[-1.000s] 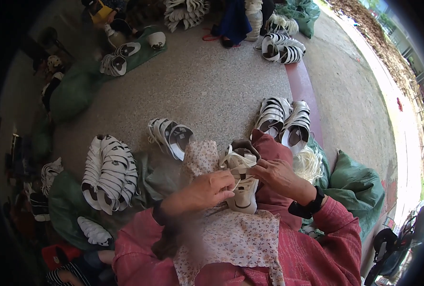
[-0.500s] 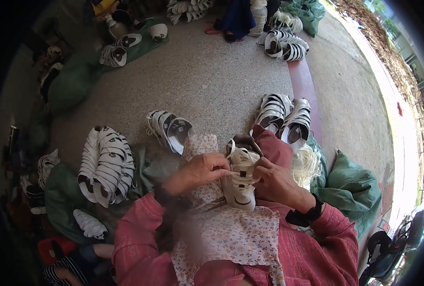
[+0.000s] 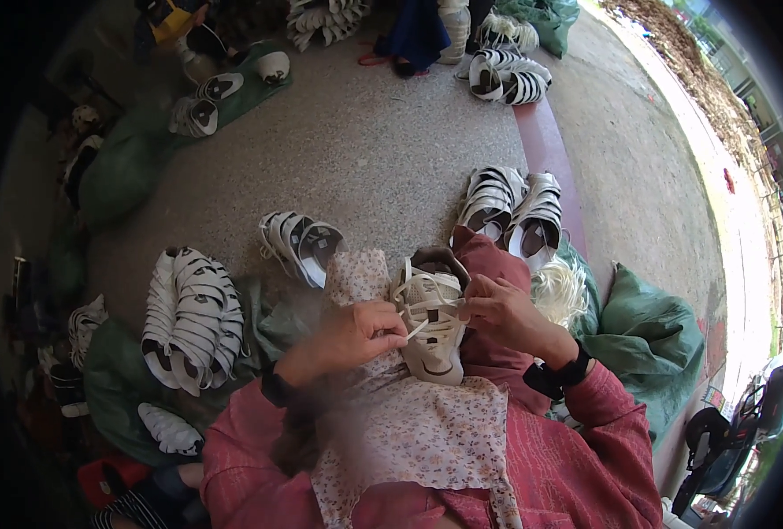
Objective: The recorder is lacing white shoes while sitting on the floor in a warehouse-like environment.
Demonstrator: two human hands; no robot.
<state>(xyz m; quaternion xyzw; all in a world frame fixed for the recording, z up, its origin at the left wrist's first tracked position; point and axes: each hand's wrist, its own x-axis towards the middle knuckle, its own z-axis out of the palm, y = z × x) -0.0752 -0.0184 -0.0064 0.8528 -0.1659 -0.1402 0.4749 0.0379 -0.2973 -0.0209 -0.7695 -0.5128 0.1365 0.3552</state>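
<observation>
A cream-and-white sneaker point(image 3: 434, 357) lies between my thighs, toe toward me and brown-lined opening away. A flat white shoelace point(image 3: 419, 330) crosses its eyelets, with one loose length sticking out on the left side. My left hand point(image 3: 356, 333) is closed on that length, thumb and forefinger pinched together just left of the shoe. At the shoe's right edge, my right hand point(image 3: 508, 316) pinches the lace near the upper eyelets; its fingertips partly hide the lace. A floral apron point(image 3: 435, 432) covers my lap under the shoe's toe.
Stacked white shoes stand on the left point(image 3: 193, 317), ahead point(image 3: 303, 247) and at the right point(image 3: 506, 207). A bundle of white laces point(image 3: 560, 291) and a green sack point(image 3: 647, 344) lie by my right leg. A person in blue trousers point(image 3: 418, 35) is at the far side.
My left hand has moved down and left, drawing a lace length out from the shoe. My right hand has shifted slightly up the shoe. The whole view has turned a little.
</observation>
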